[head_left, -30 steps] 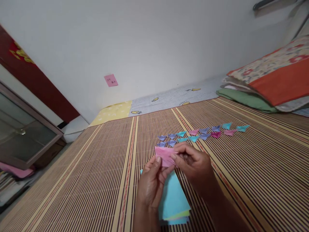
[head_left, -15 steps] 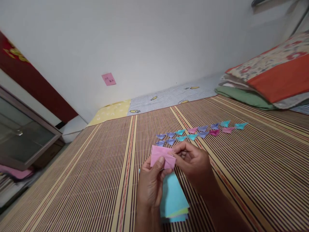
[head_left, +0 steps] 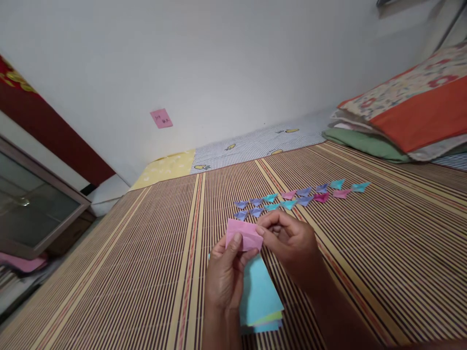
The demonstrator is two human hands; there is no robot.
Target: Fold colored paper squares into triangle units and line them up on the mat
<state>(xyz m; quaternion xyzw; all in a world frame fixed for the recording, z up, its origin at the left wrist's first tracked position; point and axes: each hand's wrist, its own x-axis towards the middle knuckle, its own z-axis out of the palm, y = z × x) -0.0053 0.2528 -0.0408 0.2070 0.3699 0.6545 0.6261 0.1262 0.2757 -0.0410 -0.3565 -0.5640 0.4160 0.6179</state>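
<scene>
Striped mat [head_left: 146, 253]: fills the lower frame, edge to edge. Right hand [head_left: 294, 243], right of lower centre: thumb and forefinger pinching the upper right corner of the pink paper [head_left: 250, 236]. Left hand [head_left: 224, 277], lower centre: thumb pressed on the paper's face, fingers behind. Stack of coloured sheets [head_left: 260, 296], blue on top, bottom centre, partly hidden by the left hand; whether they touch, cannot tell. Pink paper itself: just below frame centre, held between both hands. Smallest: folded paper shapes [head_left: 304, 200] in two uneven rows, right of centre.

Risks, my judgement: an uneven tug from the right pinch could skew or tear that corner; a slipping left thumb could crumple the face. A dropped wrist might scatter the stack.

Pink paper: near-rectangular, long axis left to right, dipping slightly rightward; face to camera, no pointed end evident.
</scene>
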